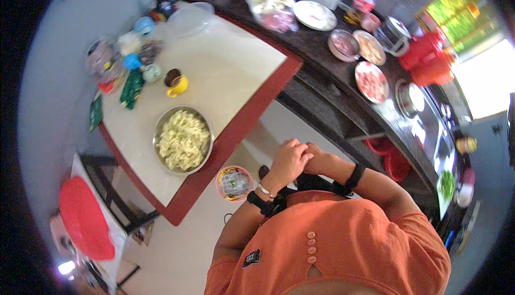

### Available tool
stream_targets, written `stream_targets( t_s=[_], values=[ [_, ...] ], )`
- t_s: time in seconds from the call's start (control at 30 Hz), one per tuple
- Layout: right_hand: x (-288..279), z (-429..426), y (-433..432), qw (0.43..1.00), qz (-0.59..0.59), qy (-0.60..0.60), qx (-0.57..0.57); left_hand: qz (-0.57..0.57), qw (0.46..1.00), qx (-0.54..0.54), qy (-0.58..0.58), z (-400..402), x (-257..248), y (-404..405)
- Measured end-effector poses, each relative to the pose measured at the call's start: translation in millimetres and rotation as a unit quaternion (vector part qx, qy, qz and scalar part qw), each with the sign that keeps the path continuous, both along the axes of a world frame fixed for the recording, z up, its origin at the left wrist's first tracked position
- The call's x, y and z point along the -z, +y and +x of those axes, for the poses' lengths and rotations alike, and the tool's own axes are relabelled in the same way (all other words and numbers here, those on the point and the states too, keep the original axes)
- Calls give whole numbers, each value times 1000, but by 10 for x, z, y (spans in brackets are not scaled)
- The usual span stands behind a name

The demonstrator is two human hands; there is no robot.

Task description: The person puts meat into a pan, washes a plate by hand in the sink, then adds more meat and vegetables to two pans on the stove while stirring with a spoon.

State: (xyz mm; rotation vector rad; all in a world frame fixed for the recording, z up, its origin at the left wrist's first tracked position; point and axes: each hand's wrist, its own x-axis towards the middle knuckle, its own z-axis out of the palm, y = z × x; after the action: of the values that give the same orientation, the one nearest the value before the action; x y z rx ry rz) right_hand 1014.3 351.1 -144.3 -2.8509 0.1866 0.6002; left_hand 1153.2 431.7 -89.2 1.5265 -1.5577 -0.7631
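Observation:
My left hand point(289, 161) and my right hand point(319, 160) meet in front of my body, above the floor between the table and the counter. The left fingers are drawn in against the right hand, and no object shows in them. The right fingers curl out of sight, so their inner side is hidden. Nearest on the left is a pink-rimmed bin point(234, 183) on the floor with packaging in it. A steel bowl point(156, 144) of pale chopped vegetable, perhaps cauliflower or cabbage point(184, 140), stands on the table's near part. Beyond it is a yellow mug point(180, 87).
The red-edged table point(237, 53) stands left. On the dark counter point(299, 41) are a plate of sliced meat point(371, 81), a metal bowl point(343, 45), a white plate point(315, 15) and a red container point(426, 59). A red stool point(86, 218) is at lower left.

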Motion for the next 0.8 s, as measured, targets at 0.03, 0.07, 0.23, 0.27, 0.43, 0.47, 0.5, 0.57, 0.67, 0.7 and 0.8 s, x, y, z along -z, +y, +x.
stream_targets(
  t_s=[0.03, 0.07, 0.23, 0.27, 0.43, 0.47, 0.5, 0.57, 0.67, 0.7, 0.8],
  values=[
    [-77, 52, 31, 997, 8, 69, 24, -1, 1000, 21, 7, 7, 0, 6],
    [-90, 44, 95, 994, 23, 94, 52, -2, 999, 35, 8, 3, 1, 11],
    [-265, -115, 113, 982, 69, 108, 138, -29, 995, 90, 34, 39, -21, -45],
    [-248, -181, 79, 982, 67, 67, 161, -31, 994, 99, 35, 79, -54, -48],
    [127, -962, -475, 915, 128, -169, 342, 3, 996, 0, 91, 436, -8, 35],
    [37, -1025, -581, 800, 269, -175, 508, 51, 994, -24, 96, 552, 25, 138],
    [-109, -1085, -671, 635, 392, -168, 644, 98, 989, -46, 102, 653, 53, 247],
    [-216, -1283, -862, 469, 418, -310, 714, 146, 984, -84, 57, 808, 63, 494],
    [-157, -1631, -1304, 300, 448, -385, 749, 176, 976, -127, -13, 941, 305, 1030],
    [-41, -1763, -1460, 270, 457, -401, 747, 206, 966, -137, -70, 924, 255, 1183],
    [83, -1915, -1804, 189, 493, -428, 733, 256, 939, -186, -134, 768, 176, 1621]
  ],
)
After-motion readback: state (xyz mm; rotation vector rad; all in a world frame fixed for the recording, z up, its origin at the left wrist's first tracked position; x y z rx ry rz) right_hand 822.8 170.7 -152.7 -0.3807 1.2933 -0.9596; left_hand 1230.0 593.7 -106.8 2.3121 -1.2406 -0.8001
